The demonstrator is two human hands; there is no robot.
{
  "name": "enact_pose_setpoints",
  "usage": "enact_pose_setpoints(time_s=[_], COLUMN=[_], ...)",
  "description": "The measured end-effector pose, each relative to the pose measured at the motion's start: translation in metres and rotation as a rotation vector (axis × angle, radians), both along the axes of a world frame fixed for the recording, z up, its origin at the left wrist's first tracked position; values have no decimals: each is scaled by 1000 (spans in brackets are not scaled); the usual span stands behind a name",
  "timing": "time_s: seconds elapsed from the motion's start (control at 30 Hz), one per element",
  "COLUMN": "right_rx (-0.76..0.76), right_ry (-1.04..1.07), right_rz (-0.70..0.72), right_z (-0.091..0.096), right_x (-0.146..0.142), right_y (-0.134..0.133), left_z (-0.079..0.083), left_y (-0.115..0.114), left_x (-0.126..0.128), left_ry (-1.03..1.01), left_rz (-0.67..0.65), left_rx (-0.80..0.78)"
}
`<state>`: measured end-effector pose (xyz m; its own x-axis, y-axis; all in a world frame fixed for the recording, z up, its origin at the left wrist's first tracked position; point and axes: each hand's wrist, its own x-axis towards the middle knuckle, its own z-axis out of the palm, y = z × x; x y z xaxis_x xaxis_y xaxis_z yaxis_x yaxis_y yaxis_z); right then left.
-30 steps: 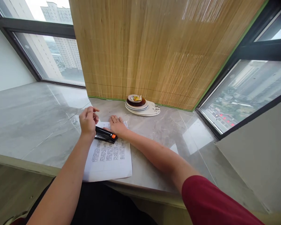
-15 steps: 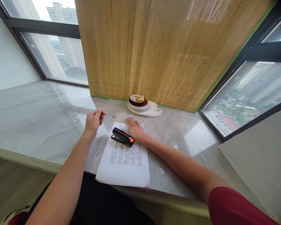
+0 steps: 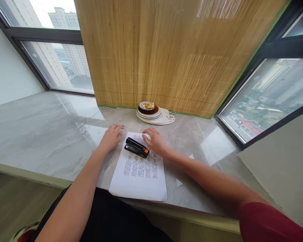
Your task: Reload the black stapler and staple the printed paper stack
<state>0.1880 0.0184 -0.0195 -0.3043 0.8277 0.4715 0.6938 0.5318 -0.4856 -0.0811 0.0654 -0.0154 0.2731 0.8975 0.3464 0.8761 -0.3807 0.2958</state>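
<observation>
Head camera, forward-down, close over the sill (image 3: 40,121)

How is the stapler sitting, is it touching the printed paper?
Touching. The head view shows the stapler lying flat on the upper part of the printed paper, with no gap under it.

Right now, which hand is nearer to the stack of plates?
Right. The right hand rests on the printed sheet directly in front of the stack of plates; the left hand lies flat on the counter farther left, past the stapler.
</observation>
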Motion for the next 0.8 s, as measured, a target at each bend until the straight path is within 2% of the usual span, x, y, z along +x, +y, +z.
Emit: enact_pose_setpoints(time_s=[0.17,0.3,0.4,0.5,0.67,0.8], right_rx=[-9,-56,-82,-92,-186,-185], right_ry=[44,99,107,18,-113,-45], right_rz=[86,50,54,105,161,134], right_z=[12,7,6,10,12,9], right_x=[33,45,37,20,-16,-20], right_y=[-67,-90,-86,-73,-45,-38], left_z=[-5,-5,-5,-5,-4,-1], left_y=[5,7,6,5,5,1], left_x=[7,14,18,18,7,0], left_ry=[160,188,186,147,29,54], left_rz=[78,82,63,32,-243,-303], left_rx=[-129,-186,-185,-149,-130,-162])
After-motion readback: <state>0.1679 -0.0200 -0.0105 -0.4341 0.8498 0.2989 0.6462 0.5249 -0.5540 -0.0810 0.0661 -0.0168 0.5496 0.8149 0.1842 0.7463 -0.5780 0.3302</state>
